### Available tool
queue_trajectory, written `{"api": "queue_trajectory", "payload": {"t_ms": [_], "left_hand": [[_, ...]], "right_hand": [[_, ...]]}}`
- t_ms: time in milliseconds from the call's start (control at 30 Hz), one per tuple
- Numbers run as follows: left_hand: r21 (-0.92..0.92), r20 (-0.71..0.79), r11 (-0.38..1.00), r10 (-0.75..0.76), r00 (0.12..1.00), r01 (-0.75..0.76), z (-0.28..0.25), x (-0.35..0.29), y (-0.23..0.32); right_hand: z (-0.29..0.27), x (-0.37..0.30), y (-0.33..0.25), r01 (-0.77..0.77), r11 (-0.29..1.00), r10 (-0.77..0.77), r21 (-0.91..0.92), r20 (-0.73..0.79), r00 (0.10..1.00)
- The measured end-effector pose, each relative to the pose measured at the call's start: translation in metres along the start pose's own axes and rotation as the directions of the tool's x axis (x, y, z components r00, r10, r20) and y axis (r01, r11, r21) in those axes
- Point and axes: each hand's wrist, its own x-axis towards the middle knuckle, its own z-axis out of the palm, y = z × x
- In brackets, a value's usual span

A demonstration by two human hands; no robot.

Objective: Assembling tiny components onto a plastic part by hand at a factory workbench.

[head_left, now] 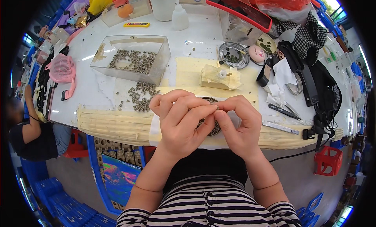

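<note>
Left hand (178,123) and right hand (243,127): grip narrow over round dish (208,97); any held item indiscernible. Black tweezers (283,111) bear pale print.

Parts (143,63) in and before the bin (117,73) — dish (246,60) to its right

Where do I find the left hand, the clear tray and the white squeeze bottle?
Left hand (179,120), head view: back of the hand.
Clear tray (124,74), head view: its front wall.
White squeeze bottle (180,20), head view: its body, below the neck.
</note>
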Motion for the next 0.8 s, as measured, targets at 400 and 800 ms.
{"api": "queue_trajectory", "payload": {"t_ms": [400,800], "left_hand": [[-0.038,0.029,0.999,0.032,0.999,-0.031,-0.0009,-0.0002,-0.0007],[-0.014,-0.008,1.0,-0.022,1.0,0.021,0.0033,-0.003,-0.0019]], "right_hand": [[-0.0043,-0.0048,0.0007,-0.281,0.921,0.262,0.27,0.104,0.959],[-0.0003,-0.0023,0.0002,0.137,0.99,-0.138,-0.019,-0.083,0.987]]}}
